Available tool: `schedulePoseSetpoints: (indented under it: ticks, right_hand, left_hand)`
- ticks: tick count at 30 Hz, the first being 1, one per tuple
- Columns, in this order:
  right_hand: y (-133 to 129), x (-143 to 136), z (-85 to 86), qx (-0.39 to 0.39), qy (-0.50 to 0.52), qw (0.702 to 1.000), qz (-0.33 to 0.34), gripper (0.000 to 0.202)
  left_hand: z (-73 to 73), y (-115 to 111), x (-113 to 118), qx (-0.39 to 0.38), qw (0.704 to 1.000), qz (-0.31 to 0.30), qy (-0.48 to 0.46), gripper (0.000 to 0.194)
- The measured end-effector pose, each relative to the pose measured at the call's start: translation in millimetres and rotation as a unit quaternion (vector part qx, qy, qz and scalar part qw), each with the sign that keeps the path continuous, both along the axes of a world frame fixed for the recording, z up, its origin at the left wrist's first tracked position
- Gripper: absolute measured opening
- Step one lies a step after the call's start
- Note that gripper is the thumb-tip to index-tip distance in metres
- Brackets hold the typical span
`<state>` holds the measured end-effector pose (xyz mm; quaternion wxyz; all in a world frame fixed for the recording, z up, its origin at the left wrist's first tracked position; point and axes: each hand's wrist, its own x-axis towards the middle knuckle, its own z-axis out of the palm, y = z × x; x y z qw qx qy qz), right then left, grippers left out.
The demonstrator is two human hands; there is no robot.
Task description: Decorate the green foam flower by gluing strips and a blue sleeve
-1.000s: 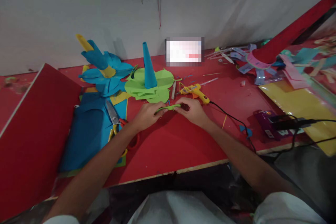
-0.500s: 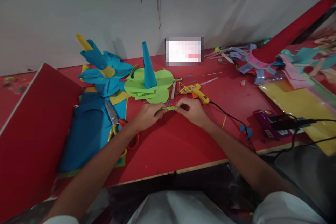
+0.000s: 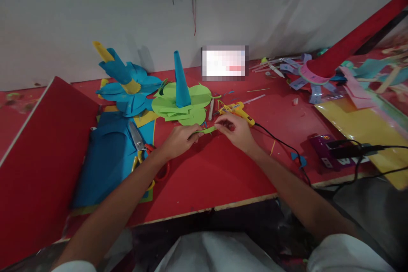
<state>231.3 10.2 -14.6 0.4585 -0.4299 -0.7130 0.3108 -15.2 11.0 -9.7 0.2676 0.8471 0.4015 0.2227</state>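
A narrow green paper strip (image 3: 209, 130) stretches between my two hands, just above the red table. My left hand (image 3: 182, 139) is closed on its left end, which the fingers partly hide. My right hand (image 3: 235, 132) pinches the other end between thumb and fingertips. Right behind them lies a green petal-shaped paper piece (image 3: 162, 104) with a blue paper cone (image 3: 181, 87) upright on it. A yellow glue gun (image 3: 242, 111) rests just beyond my right hand, its black cord trailing to the right. Scissors (image 3: 137, 137) with red handles lie left of my left forearm.
A blue paper flower (image 3: 123, 97) stands at the back left, near blue sheets (image 3: 105, 161) and an upright red board (image 3: 44, 161). On the right are a purple box (image 3: 325, 153) with cables, yellow sheets (image 3: 389, 148) and a red cone (image 3: 353, 36). A lit screen (image 3: 225, 63) leans against the wall.
My right hand has risen slightly, and the strip's right end has lifted with it, so more of the green shows. My left hand stays almost in place.
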Motion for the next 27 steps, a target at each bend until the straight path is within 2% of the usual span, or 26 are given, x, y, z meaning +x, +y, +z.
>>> schedulePoseSetpoints:
  ticks: [5,12,14,19,24,27]
  right_hand:
    - [0.7,4.3,3.2,0.022,0.012,0.998,-0.056,0.030]
    - [-3.0,5.3,7.4,0.038,-0.037,0.994,-0.093,0.057]
    - [-2.8,5.3,6.3,0.038,-0.035,0.996,-0.078,0.055]
    - [-2.6,3.5,7.0,0.000,0.016,1.000,0.004,0.033]
    - [-4.6,-0.8,7.5,-0.010,-0.024,0.997,0.067,0.033]
    - [-3.1,-1.7,3.5,0.004,-0.048,0.997,0.067,0.035]
  left_hand:
    - [-0.7,0.1,-0.6,0.003,1.000,0.000,0.004,0.021]
    - [2.7,-0.6,-0.2,-0.004,1.000,-0.004,-0.002,0.023]
    - [3.0,-0.5,0.0,-0.007,1.000,-0.001,-0.001,0.022]
    - [2.0,0.0,-0.1,-0.009,1.000,0.006,-0.001,0.023]
    - [2.5,-0.5,0.0,0.007,1.000,-0.001,-0.001,0.022]
    - [3.3,-0.9,0.3,-0.004,1.000,-0.013,0.003,0.021]
